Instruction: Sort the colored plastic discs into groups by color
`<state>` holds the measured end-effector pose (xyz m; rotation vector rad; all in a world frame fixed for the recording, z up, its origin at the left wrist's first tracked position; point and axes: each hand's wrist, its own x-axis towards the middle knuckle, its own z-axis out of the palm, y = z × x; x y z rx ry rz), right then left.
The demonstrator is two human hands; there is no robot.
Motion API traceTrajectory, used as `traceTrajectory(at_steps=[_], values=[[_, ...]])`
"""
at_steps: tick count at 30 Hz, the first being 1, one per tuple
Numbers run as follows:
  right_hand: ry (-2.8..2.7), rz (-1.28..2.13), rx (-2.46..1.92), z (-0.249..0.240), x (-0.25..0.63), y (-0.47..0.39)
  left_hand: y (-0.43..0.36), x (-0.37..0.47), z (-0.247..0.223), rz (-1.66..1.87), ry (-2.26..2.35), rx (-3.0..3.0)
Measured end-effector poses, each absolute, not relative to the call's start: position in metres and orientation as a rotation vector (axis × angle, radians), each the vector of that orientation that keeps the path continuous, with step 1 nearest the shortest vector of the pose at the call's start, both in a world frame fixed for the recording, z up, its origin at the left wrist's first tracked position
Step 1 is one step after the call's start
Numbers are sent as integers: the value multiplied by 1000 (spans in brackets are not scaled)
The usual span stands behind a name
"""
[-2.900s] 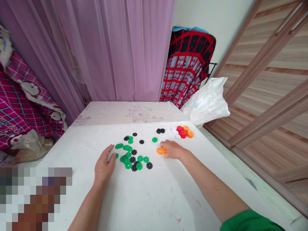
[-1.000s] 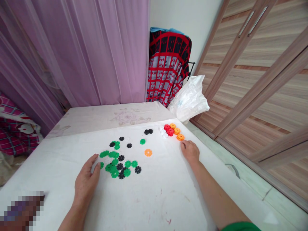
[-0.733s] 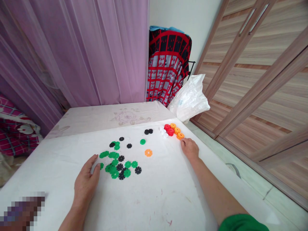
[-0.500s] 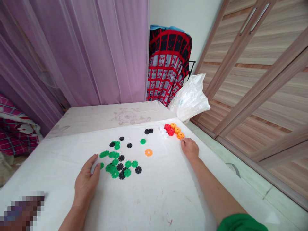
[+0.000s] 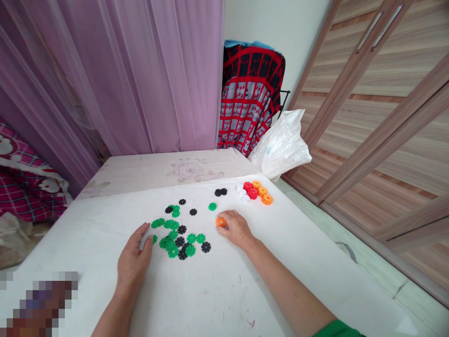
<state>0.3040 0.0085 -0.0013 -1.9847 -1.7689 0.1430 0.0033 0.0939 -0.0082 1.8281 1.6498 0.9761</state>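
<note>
Flat notched plastic discs lie on a white-covered table. My right hand (image 5: 235, 228) has its fingers closed around a lone orange notched disc (image 5: 220, 222), partly hidden by the fingertips. My left hand (image 5: 136, 250) rests on its side at the left of the mixed green discs (image 5: 171, 252) and black discs (image 5: 206, 247), thumb and fingers apart. Close to its fingertips is the edge of a green disc (image 5: 155, 239). At the far right are sorted groups: white discs (image 5: 242, 193), red discs (image 5: 250, 190) and orange discs (image 5: 267, 199).
Two black discs (image 5: 220, 192) touch each other toward the back, near a single green disc (image 5: 212, 206). A white plastic bag (image 5: 280, 145) stands by the table's far right corner. A wooden wardrobe (image 5: 379, 117) is at the right, a purple curtain (image 5: 157, 79) behind.
My right hand has moved left from the sorted orange discs to the lone orange disc and closed on it. My left hand keeps its place by the green discs. The view shifts slightly.
</note>
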Motion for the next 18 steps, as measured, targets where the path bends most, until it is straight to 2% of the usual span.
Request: traceTrajectory(at_steps=[18], values=[[-1618, 100, -2073, -10, 325, -3, 93, 4, -6, 948, 1670, 1809]])
